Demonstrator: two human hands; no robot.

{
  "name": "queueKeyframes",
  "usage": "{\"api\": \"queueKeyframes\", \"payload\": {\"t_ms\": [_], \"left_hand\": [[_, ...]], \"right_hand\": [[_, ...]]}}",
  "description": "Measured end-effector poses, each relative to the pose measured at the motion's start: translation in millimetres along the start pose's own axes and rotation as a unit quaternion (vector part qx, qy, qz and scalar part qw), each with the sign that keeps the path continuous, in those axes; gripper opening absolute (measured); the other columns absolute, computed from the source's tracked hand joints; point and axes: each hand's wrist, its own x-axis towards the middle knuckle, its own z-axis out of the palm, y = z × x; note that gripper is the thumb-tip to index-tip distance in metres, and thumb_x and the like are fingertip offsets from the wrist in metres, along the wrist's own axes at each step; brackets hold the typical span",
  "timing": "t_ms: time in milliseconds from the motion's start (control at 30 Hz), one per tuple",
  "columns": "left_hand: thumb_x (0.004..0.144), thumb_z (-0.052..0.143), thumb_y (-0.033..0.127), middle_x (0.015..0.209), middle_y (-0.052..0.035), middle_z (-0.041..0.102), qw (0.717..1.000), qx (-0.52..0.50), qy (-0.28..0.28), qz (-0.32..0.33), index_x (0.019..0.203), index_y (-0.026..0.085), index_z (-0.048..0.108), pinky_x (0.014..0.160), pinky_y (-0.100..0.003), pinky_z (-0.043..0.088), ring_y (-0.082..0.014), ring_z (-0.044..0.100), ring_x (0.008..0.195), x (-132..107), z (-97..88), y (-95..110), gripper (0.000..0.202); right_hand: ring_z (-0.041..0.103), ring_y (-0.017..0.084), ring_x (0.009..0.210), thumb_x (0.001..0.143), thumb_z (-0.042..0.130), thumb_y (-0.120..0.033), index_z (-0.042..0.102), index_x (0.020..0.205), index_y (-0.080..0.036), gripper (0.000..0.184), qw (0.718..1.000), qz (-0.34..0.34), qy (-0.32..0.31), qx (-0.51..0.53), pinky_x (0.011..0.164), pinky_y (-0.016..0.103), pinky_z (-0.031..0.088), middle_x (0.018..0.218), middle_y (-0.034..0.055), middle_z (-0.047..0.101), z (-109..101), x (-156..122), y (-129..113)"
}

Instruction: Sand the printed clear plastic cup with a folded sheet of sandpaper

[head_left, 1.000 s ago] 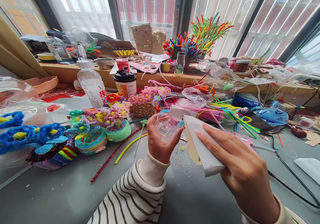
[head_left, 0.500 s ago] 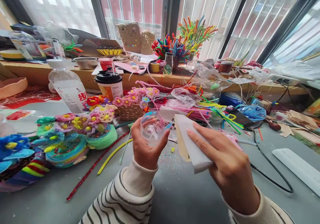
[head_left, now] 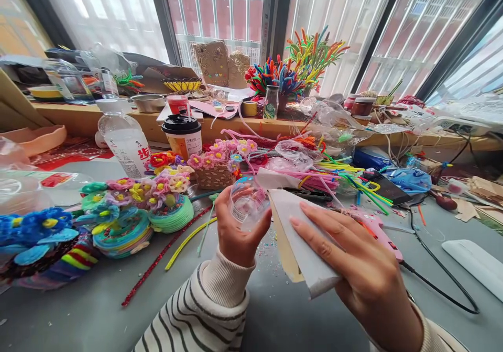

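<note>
My left hand is wrapped round a clear plastic cup, its open end tilted up and some blue on the rim. In my right hand is a folded white sheet with a stiff beige layer on its left side. The thumb is hidden behind it; the fingers lie along its face. One top corner of the sheet is close beside the cup; I cannot tell if they touch. Behind my right hand a pink glue gun lies on the grey table.
Pipe-cleaner flower pots crowd the left, near a water bottle and a lidded drink cup. Red and yellow stems lie in front. Loose pipe cleaners pile up behind my hands. A black cord curves at right.
The view has turned slightly left, so the scene sits further right. The white sheet has come nearer the cup. Both hands keep their hold.
</note>
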Motion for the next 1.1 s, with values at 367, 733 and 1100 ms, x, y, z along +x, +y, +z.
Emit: {"api": "queueKeyframes", "payload": {"t_ms": [367, 733, 1100], "left_hand": [[0.057, 0.074, 0.027, 0.101, -0.0099, 0.056, 1.0, 0.026, 0.01, 0.005, 0.108, 0.018, 0.04, 0.081, -0.04, 0.051, -0.0211, 0.06, 0.091, 1.6, 1.2, -0.2, 0.062], [0.059, 0.074, 0.024, 0.105, -0.0088, 0.054, 1.0, 0.017, 0.0, 0.012, 0.11, 0.021, 0.039, 0.082, -0.039, 0.051, -0.0203, 0.058, 0.095, -1.4, 1.3, 0.7, 0.062], [0.061, 0.073, 0.025, 0.105, -0.0095, 0.053, 1.0, 0.022, -0.009, 0.012, 0.111, 0.021, 0.038, 0.084, -0.041, 0.05, -0.021, 0.057, 0.096, -2.5, 2.8, 2.7, 0.061]], "right_hand": [[0.051, 0.022, 0.111, 0.078, 0.034, -0.004, 0.053, 0.119, -0.015, 0.046, 1.0, 0.001, 0.013, -0.009, 0.088, 0.038, 0.047, 0.123, 0.0095, 0.054, -1.1, 1.2, -1.4], [0.052, 0.023, 0.11, 0.075, 0.032, -0.001, 0.052, 0.12, -0.017, 0.052, 1.0, 0.013, 0.005, -0.018, 0.088, 0.038, 0.047, 0.123, 0.0093, 0.054, 0.3, -1.7, -3.0], [0.049, 0.022, 0.115, 0.075, 0.034, 0.0, 0.05, 0.123, -0.018, 0.054, 1.0, 0.016, -0.008, -0.009, 0.093, 0.037, 0.043, 0.127, 0.0088, 0.051, -2.0, -4.6, -1.2]]}}
